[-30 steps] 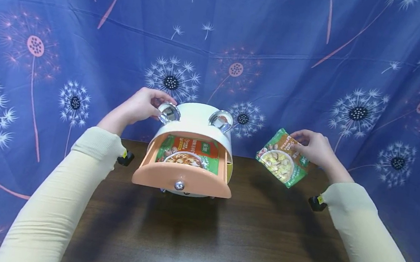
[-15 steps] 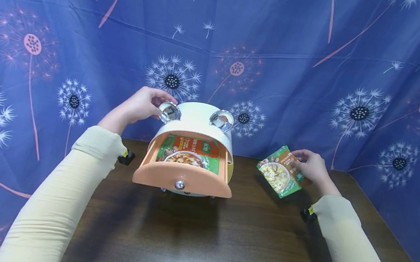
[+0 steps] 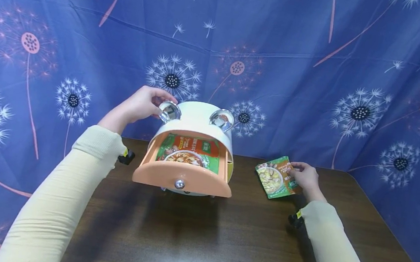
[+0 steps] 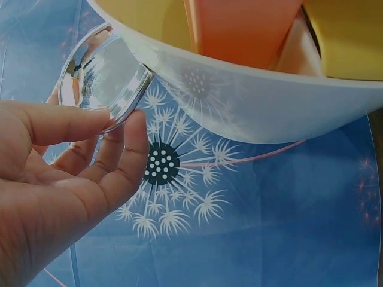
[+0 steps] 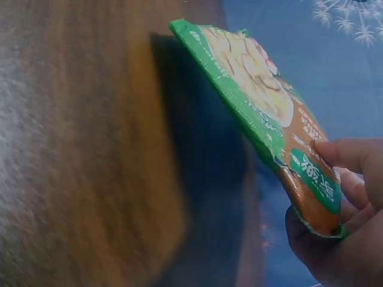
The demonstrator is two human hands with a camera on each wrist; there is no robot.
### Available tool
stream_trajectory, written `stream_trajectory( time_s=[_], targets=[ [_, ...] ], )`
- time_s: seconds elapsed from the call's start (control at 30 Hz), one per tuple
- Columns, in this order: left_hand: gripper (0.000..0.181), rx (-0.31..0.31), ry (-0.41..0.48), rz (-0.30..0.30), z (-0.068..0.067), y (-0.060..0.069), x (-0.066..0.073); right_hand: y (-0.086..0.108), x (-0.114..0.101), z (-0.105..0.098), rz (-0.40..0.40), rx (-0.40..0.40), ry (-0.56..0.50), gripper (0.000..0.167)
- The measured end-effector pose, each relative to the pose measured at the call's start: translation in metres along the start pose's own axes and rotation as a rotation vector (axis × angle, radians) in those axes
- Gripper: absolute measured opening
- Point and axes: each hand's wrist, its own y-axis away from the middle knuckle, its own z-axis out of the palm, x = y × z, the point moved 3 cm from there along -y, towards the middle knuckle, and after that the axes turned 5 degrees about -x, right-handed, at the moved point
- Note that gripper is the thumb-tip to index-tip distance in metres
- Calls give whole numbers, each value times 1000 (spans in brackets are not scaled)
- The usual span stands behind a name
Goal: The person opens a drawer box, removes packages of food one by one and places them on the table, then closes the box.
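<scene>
In the head view, a white rounded drawer box (image 3: 196, 116) with two round silver ears stands on the table. Its orange drawer (image 3: 173, 174) is pulled out, and a red and green seasoning packet (image 3: 192, 150) lies inside. With thumb and fingers, my left hand (image 3: 140, 105) grips the silver ear (image 4: 99, 78) on the box's left. To the right of the box, my right hand (image 3: 305, 177) pinches a brown and green soup packet (image 3: 274, 177) by one end. The right wrist view shows this packet tilted above the tabletop, casting a shadow.
A dark wooden table (image 3: 196, 238) extends toward the front and right. Behind it hangs a blue cloth (image 3: 297, 89) printed with dandelions. The second silver ear (image 3: 222, 120) sits on the box's right side.
My right hand has moved down toward the table with the soup packet, which has turned and lies flatter to view. The left hand stays on the silver ear, and the drawer has not moved.
</scene>
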Motion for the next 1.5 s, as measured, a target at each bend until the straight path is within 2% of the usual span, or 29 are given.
stream_trajectory(
  time_s=[0.3, 0.4, 0.53, 0.87, 1.3, 1.5],
  targets=[
    [55, 8, -6, 3, 0, -1, -1, 2, 11, 11, 52, -45, 70, 40],
    [55, 10, -7, 5, 0, 0, 0, 1, 16, 12, 50, -85, 86, 40],
    [55, 11, -8, 4, 0, 0, -1, 2, 21, 13, 15, -116, 160, 42],
    [52, 9, -12, -12, 0, -1, -2, 4, 24, 15, -5, -133, 302, 43],
    [51, 9, 23, 8, 0, -2, -3, 6, 11, 19, -132, -220, 574, 44],
    [51, 2, 26, 10, 0, -2, -1, 10, 6, 22, -250, -169, 715, 33]
  ],
)
